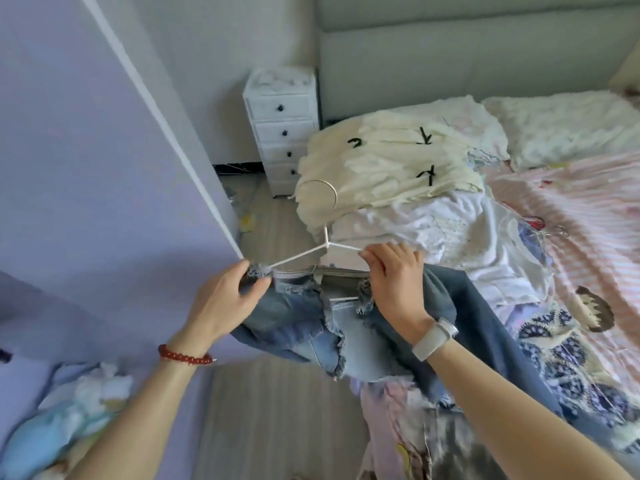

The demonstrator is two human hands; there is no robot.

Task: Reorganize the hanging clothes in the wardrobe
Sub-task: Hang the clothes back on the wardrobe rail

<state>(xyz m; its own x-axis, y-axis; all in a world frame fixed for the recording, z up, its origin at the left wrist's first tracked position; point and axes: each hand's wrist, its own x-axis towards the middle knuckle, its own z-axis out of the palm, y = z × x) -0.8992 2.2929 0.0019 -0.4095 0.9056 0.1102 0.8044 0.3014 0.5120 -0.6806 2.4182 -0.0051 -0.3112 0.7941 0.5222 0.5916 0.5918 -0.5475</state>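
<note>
Between bed and wardrobe: jeans [332, 327] draped over white hanger [301, 255], bar running left-right; left hand [225, 299], right hand [394, 282] pinching opposite ends.

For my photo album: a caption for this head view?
Both hands, left and right, hold ripped jeans on a white hanger.

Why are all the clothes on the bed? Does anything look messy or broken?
Yes. Clothes are heaped on the bed instead of hanging, with a cream sweater on top. The jeans on the white hanger have ragged, frayed edges. Small bits lie on the floor near the white drawer unit.
</note>
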